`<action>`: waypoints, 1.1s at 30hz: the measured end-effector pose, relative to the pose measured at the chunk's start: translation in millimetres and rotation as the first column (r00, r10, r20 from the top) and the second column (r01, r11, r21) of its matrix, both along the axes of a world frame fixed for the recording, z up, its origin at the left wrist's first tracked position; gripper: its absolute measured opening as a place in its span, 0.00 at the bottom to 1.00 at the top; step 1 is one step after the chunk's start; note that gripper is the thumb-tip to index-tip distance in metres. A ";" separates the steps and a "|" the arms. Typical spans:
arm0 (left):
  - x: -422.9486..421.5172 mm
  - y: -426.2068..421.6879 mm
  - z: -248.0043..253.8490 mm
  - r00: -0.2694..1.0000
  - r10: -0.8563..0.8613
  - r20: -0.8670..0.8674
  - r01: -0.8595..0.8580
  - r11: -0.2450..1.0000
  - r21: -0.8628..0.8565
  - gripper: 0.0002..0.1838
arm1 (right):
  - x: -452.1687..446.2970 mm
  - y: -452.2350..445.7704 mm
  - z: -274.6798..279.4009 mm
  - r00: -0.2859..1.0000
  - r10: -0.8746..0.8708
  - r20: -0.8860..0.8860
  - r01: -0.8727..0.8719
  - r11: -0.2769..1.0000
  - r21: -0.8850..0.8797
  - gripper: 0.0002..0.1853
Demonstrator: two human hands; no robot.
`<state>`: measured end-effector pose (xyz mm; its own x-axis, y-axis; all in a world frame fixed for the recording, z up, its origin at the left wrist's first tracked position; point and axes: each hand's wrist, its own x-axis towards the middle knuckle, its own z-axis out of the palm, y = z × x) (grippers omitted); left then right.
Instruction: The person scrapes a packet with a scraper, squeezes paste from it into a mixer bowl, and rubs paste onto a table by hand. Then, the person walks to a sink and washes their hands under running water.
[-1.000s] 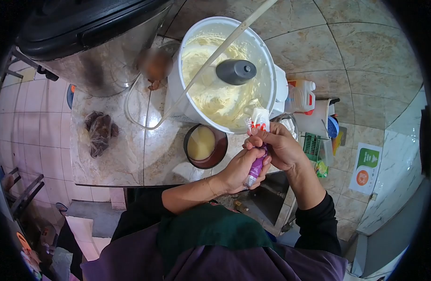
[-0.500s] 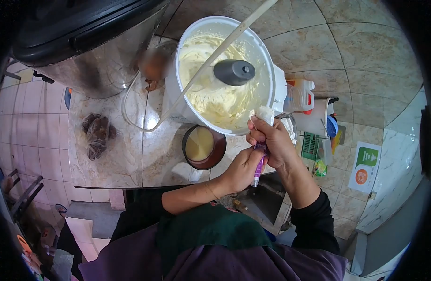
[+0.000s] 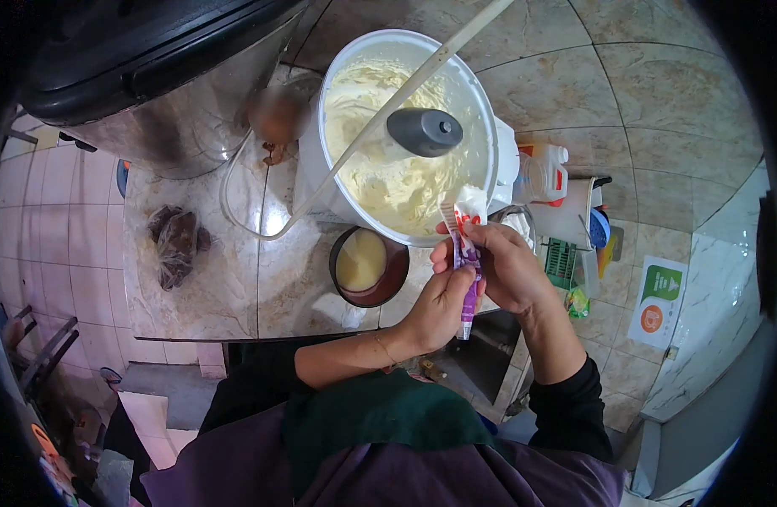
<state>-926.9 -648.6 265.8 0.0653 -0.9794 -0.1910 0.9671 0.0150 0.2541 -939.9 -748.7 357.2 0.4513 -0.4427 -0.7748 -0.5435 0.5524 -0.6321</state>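
Beside the white bowl (image 3: pixel 482 127), the left hand (image 3: pixel 435 317) and right hand (image 3: pixel 517 275) clamp their fingers on a packet (image 3: pixel 468 309); squeezing hard (if its end is open) could spill contents.

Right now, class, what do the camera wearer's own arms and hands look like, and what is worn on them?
The left hand and right hand are gloveless. The left sleeve and right sleeve are black and end well short of the wrists, leaving the forearms uncovered. A thin bracelet or cord crosses the left forearm.
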 end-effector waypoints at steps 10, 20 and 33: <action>-4.3 5.2 1.9 0.990 0.034 0.135 -0.026 0.998 -0.061 0.18 | -10.9 4.9 -4.7 0.985 0.170 -0.003 -0.167 0.963 -0.212 0.15; -7.3 7.0 -5.6 0.951 0.069 0.302 -0.047 0.996 -0.080 0.20 | -0.7 9.9 -13.3 0.997 0.054 -0.055 -0.066 0.962 -0.264 0.15; -10.6 9.3 0.2 0.952 0.044 0.304 -0.034 0.999 -0.039 0.16 | 1.3 4.1 -14.8 0.985 0.063 -0.163 -0.106 0.957 -0.269 0.17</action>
